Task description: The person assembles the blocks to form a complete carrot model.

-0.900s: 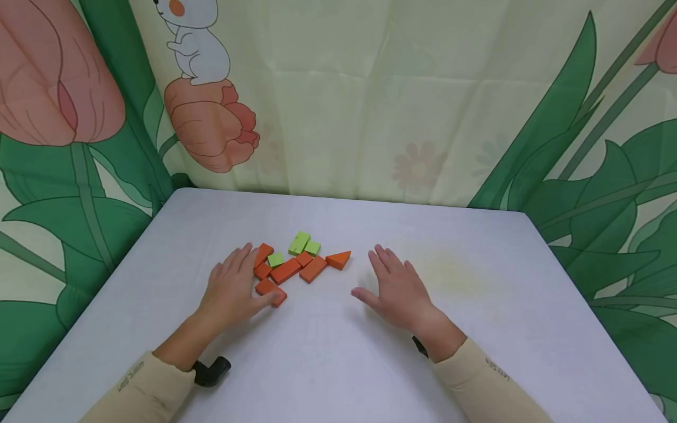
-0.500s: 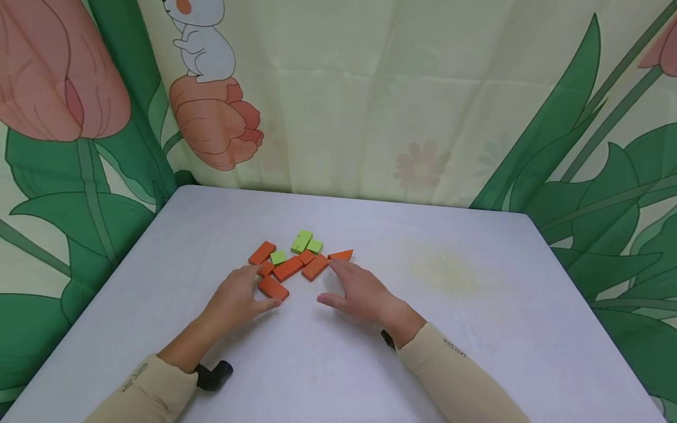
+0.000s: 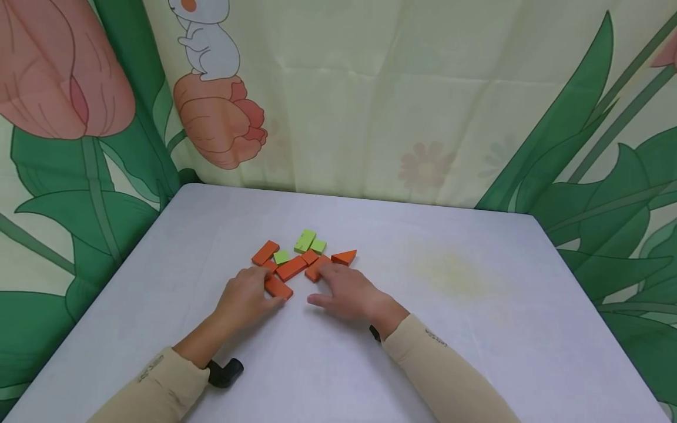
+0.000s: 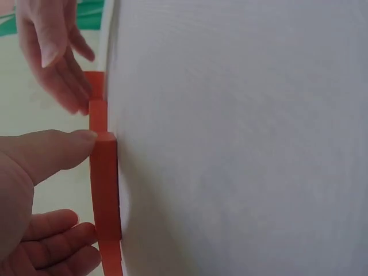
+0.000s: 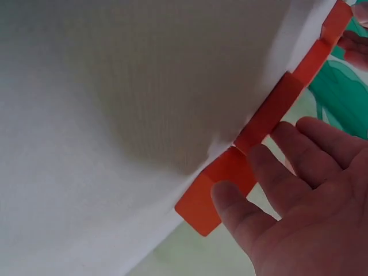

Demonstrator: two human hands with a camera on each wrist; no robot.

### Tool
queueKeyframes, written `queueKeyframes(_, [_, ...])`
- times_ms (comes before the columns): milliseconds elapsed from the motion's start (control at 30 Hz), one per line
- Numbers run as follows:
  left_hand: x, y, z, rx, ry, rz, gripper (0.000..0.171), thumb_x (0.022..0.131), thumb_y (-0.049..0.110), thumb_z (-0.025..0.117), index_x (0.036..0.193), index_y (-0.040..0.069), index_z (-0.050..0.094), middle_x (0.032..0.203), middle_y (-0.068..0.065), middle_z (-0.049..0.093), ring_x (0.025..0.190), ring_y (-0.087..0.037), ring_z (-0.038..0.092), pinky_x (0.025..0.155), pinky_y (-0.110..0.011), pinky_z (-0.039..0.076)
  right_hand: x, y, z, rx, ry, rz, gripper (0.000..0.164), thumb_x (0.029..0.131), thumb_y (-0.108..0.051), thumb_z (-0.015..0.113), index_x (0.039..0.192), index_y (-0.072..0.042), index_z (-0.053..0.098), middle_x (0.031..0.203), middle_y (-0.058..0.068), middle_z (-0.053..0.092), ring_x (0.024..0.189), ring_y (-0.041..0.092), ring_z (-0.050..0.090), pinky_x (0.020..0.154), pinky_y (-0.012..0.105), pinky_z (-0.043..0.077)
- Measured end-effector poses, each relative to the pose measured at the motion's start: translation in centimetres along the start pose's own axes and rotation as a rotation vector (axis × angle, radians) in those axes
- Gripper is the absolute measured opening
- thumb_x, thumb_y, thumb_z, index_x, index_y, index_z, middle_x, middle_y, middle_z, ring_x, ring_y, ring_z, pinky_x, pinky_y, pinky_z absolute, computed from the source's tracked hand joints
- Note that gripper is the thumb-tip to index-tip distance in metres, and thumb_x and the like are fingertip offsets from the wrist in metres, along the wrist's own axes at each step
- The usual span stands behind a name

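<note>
On the white table [image 3: 338,376], the right hand [image 3: 352,294], well apart from the blocks a second ago, has moved in; its relaxed fingers reach over an orange oblong block [image 3: 313,272]. The left hand [image 3: 244,299] has drawn its fingers in; its thumb touches the nearer orange rectangular block [image 3: 278,287], though whether it grips I cannot tell. Seemingly, both hands now work the group together. An orange triangular block [image 3: 345,257] lies just beyond the right hand's fingers.

1. Your right hand [image 3: 347,292] covers part of an orange block [image 3: 313,272].
2. Your left hand [image 3: 245,298] partly hides a smaller orange block [image 3: 271,265].
3. The lettering [image 3: 151,368] on your sleeves [image 3: 449,376] is too small to read.
4. The head view's top edge crops the rabbit [image 3: 213,51].
</note>
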State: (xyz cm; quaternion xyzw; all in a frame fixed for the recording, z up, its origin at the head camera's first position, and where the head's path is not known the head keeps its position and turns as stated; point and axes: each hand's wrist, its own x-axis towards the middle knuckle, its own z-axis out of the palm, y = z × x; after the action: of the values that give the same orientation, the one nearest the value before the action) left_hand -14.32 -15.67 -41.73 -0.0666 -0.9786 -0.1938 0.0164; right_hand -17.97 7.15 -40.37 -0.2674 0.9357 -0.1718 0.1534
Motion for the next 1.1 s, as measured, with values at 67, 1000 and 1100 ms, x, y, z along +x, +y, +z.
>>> queueKeyframes(67, [0.0, 0.2, 0.0, -0.001, -0.002, 0.004, 0.053, 0.077, 0.026, 0.087, 0.115, -0.004, 0.064, 0.097, -0.011, 0.064, 0.086, -0.025, 0.058, 0.075, -0.041, 0.053, -0.3, 0.0, -0.1, 0.001, -0.005, -0.002, 0.055, 0.095, -0.051, 0.063, 0.135, -0.015, 0.054, 0.136, 0.002, 0.055, 0.125, 0.020, 0.051, 0.106, 0.039, 0.041])
queueKeyframes(1000, [0.4, 2.7, 0.5, -0.293, -0.313, 0.064, 0.058, 0.081, 0.010, 0.084, 0.134, 0.005, 0.059, 0.128, -0.004, 0.062, 0.122, -0.025, 0.056, 0.100, -0.042, 0.048, -3.4, 1.0, -0.9, 0.034, 0.018, 0.032, 0.049, 0.087, -0.025, 0.079, 0.129, -0.005, 0.065, 0.120, 0.005, 0.066, 0.113, 0.025, 0.059, 0.099, 0.042, 0.046])
queueKeyframes(1100, [0.7, 3.3, 0.8, -0.310, -0.330, 0.087, 0.057, 0.082, 0.009, 0.084, 0.133, 0.005, 0.060, 0.128, -0.004, 0.063, 0.123, -0.025, 0.055, 0.101, -0.042, 0.047, -4.0, 1.1, -0.8, 0.037, 0.023, 0.014, 0.047, 0.087, -0.024, 0.078, 0.127, -0.004, 0.065, 0.118, 0.005, 0.066, 0.112, 0.025, 0.059, 0.098, 0.042, 0.047])
